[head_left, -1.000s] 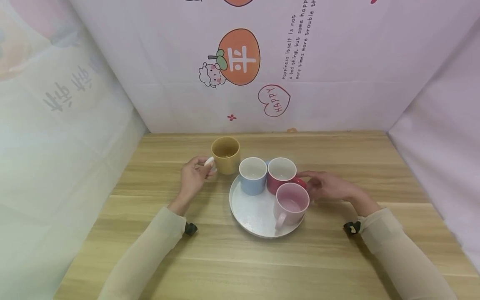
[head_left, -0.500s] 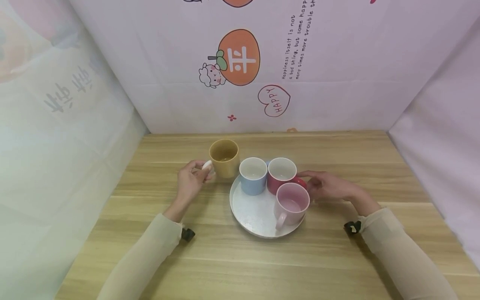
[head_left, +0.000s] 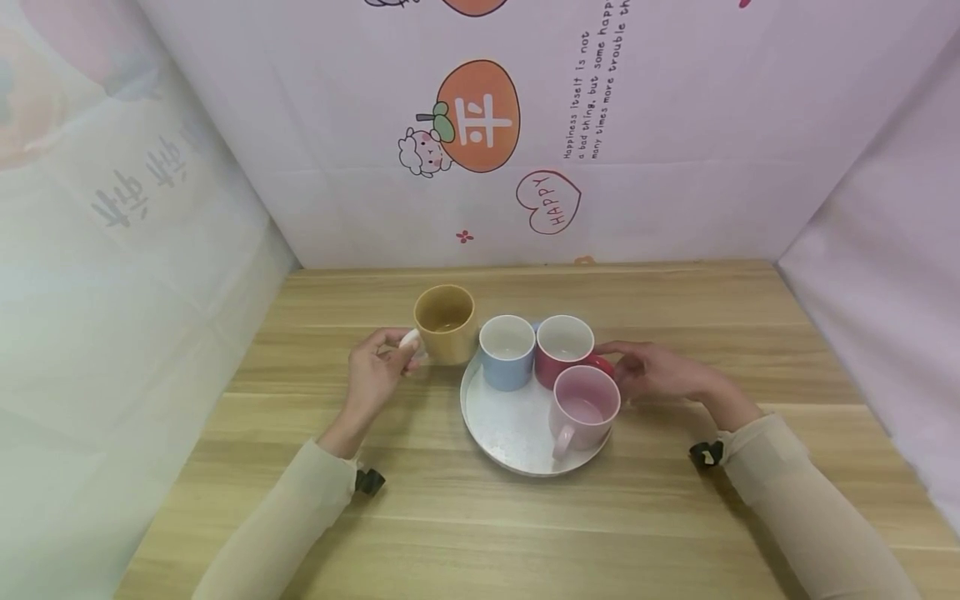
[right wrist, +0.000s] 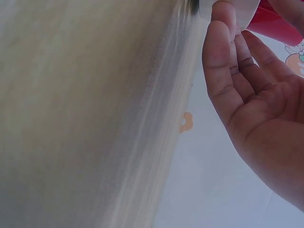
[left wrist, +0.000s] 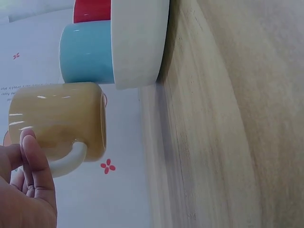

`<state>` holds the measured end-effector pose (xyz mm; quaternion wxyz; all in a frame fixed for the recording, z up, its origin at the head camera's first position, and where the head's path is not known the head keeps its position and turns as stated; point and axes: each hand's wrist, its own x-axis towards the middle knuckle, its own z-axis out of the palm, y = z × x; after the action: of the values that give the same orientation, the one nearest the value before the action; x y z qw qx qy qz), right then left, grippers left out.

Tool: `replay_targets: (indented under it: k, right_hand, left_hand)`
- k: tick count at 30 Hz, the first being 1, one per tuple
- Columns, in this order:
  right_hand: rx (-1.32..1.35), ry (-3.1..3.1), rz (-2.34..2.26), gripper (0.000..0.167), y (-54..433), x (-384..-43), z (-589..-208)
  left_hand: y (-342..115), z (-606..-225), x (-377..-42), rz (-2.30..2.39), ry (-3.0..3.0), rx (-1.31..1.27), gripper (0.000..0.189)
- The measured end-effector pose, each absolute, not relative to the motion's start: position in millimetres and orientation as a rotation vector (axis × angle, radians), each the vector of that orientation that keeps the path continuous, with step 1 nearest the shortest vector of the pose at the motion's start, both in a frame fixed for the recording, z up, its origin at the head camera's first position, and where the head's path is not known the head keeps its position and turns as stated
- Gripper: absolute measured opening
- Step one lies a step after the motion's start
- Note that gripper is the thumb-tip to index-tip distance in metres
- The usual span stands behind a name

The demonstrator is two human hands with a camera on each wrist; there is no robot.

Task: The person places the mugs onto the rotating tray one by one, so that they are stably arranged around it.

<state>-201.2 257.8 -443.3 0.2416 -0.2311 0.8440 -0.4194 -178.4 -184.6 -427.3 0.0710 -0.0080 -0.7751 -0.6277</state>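
Note:
My left hand (head_left: 372, 367) pinches the white handle of a yellow mug (head_left: 450, 343) between thumb and fingers. The mug is upright and raised above the table, close to the left of a light blue mug (head_left: 507, 373). That blue mug, a red mug (head_left: 553, 372) and a pink mug (head_left: 577, 437) stand on a round white tray (head_left: 502, 442). At the tray's right side is my right hand (head_left: 663, 372); its fingertips touch the outer wall of the tray (right wrist: 205, 10), and one finger reaches over by the red mug's handle.
The wooden table (head_left: 465, 533) carries the tray near its middle. Behind it rises a white printed cloth wall (head_left: 660, 200), with more cloth hanging at the left (head_left: 180, 267) and the right.
My left hand has brought the yellow mug a little toward me and to the left. The right hand, the tray and the three mugs on it stay in place.

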Motion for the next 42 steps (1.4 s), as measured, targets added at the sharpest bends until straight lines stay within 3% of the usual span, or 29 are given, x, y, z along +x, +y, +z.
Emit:
replay_targets:
  k: [17, 42]
  right_hand:
    - [-0.653, 2.331, -1.124, 0.070, 260, -202, -446]
    - [-0.653, 2.342, -1.120, 0.070, 259, -200, -444]
  left_hand:
    - [-193, -432, -161, -1.873, -2.361, 0.000, 0.022]
    - [-193, -430, -135, -1.920, -2.358, -0.208, 0.019]
